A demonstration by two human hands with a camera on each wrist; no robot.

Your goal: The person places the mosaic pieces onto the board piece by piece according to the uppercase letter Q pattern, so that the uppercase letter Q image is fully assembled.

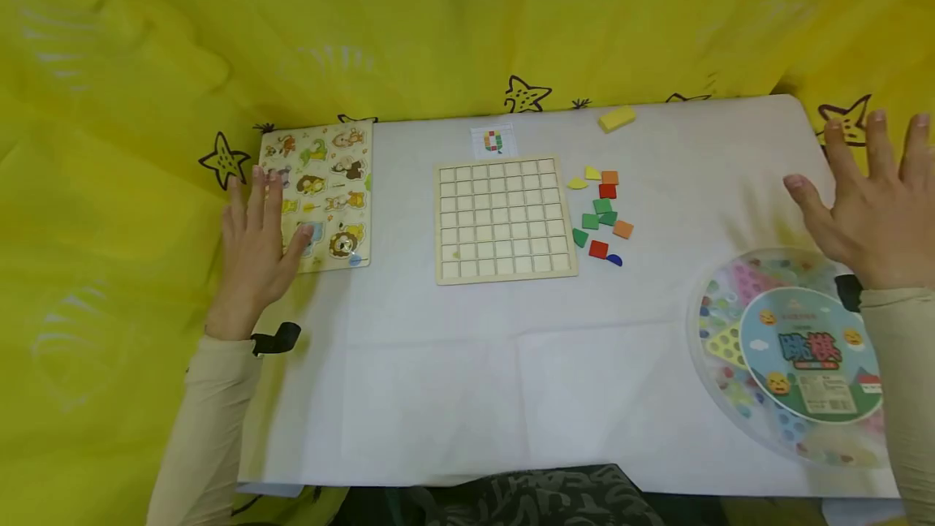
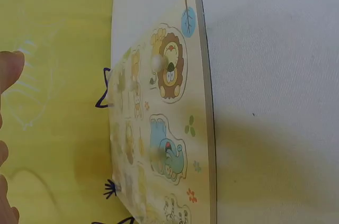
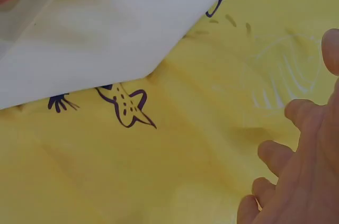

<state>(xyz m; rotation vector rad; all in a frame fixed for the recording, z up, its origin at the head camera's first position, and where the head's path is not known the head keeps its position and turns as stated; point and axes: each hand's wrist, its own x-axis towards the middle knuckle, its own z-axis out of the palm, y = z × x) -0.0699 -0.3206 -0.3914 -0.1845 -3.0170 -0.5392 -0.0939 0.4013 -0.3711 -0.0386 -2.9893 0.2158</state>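
My left hand (image 1: 256,254) hovers with straight fingers over an animal peg puzzle board (image 1: 321,200) at the table's left. In the left wrist view, the puzzle board (image 2: 183,113) shows a lion and a blue hippo piece, apart from the fingertips (image 2: 10,70) at the left edge. Spread wide and holding nothing, my right hand (image 1: 876,213) is raised near the right table edge, above a round Chinese checkers box (image 1: 811,355). The right wrist view shows the right hand (image 3: 304,150) over yellow cloth. A wooden grid board (image 1: 506,220) lies mid-table.
Right of the grid board are several coloured pieces, including a red square (image 1: 599,249) and a blue half-circle (image 1: 615,260). Behind it lies a pattern card (image 1: 493,141). A yellow block (image 1: 617,118) sits near the back edge. Yellow cloth (image 1: 438,31) hangs behind the white table (image 1: 438,396).
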